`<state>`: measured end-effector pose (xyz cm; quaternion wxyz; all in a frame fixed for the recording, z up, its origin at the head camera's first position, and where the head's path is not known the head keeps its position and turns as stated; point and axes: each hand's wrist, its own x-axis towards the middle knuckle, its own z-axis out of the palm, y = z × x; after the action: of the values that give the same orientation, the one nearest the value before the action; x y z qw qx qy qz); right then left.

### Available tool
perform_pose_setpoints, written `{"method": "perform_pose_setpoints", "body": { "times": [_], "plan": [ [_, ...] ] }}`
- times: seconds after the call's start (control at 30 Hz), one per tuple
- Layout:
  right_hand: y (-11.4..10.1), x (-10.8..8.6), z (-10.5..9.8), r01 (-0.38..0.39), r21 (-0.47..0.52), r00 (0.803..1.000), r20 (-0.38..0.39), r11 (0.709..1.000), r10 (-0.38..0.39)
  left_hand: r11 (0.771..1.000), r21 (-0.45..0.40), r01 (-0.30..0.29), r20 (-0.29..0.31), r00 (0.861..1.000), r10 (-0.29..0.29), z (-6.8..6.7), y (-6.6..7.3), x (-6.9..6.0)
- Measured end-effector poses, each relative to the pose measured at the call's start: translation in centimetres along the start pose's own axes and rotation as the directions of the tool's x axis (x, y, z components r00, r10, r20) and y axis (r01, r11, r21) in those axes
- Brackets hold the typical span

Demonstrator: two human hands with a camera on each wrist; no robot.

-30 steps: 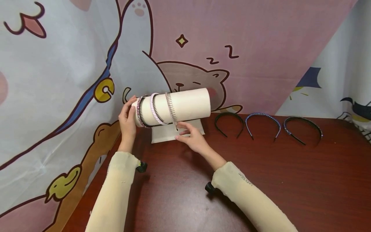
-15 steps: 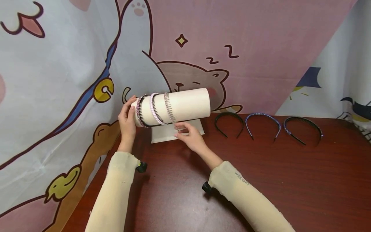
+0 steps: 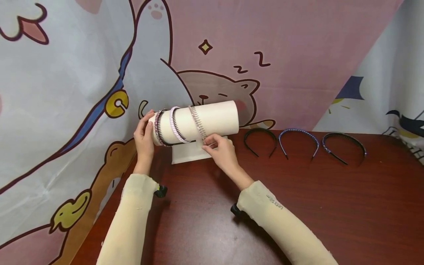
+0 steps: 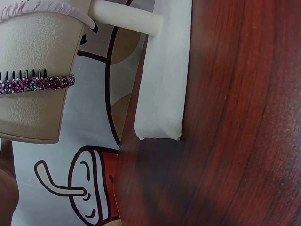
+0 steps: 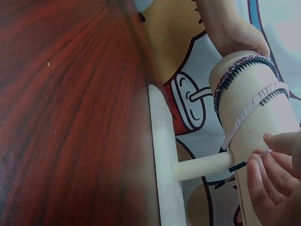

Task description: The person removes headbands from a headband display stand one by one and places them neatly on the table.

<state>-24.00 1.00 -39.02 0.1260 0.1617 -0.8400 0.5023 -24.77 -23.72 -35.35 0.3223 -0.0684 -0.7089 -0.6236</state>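
A cream cylindrical headband display stand (image 3: 218, 117) lies sideways on its post above a flat base (image 3: 185, 154). My left hand (image 3: 144, 141) grips the cylinder's left end. Round the cylinder sit a sparkly pink-and-dark headband (image 3: 158, 129) near that end, a pale lilac headband (image 3: 175, 127) beside it, and a thin toothed headband (image 3: 198, 123) near the middle. My right hand (image 3: 224, 152) pinches the lower front end of that thin headband; the right wrist view shows its dark tip (image 5: 238, 166) poking out past the fingers. Its far end is hidden behind the cylinder.
To the right on the brown table (image 3: 281, 221) lie a black headband (image 3: 260, 131), a blue headband (image 3: 299, 130) and a dark headband with blue trim (image 3: 344, 134) in a row. A cartoon-print cloth (image 3: 291, 55) hangs close behind the stand and along the left.
My right fingers have closed on the thin headband's lower end and moved slightly up. That end has shifted a little to the right. My left hand keeps its hold on the stand.
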Motion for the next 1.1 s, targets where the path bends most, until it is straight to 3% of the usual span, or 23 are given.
{"method": "perform_pose_setpoints", "body": {
  "times": [0.17, 0.27, 0.37, 0.47, 0.6, 1.1],
  "plan": [
    [-0.2, 0.3, -0.2, 0.051, -0.104, 0.996, -0.066, 0.993, -0.058, 1.0, -0.001, 0.002, -0.005, 1.0, -0.002, -0.1, 0.1, 0.0],
    [-0.2, 0.4, -0.5, 0.075, -0.15, 0.991, -0.103, 0.986, -0.091, 1.0, -0.008, -0.006, -0.017, 1.0, 0.006, -0.2, -1.1, 0.2],
    [-0.2, 0.5, -1.0, 0.087, -0.179, 0.985, -0.131, 0.98, -0.112, 1.0, -0.016, -0.011, -0.021, 1.0, 0.011, -0.2, -1.4, 0.3],
    [-0.1, 0.7, -1.6, 0.095, -0.187, 0.98, -0.154, 0.978, -0.124, 1.0, -0.013, -0.008, -0.015, 1.0, 0.007, -0.1, -0.5, 0.1],
    [0.2, 1.1, -2.5, 0.08, -0.186, 0.979, -0.168, 0.979, -0.112, 1.0, -0.001, -0.008, -0.008, 1.0, 0.008, 0.0, 0.1, -0.1],
    [3.1, 1.2, -7.1, 0.012, -0.148, 0.961, -0.271, 0.989, -0.053, 1.0, -0.005, -0.013, 0.0, 1.0, 0.013, -0.1, 0.1, 0.0]
  ]
}}
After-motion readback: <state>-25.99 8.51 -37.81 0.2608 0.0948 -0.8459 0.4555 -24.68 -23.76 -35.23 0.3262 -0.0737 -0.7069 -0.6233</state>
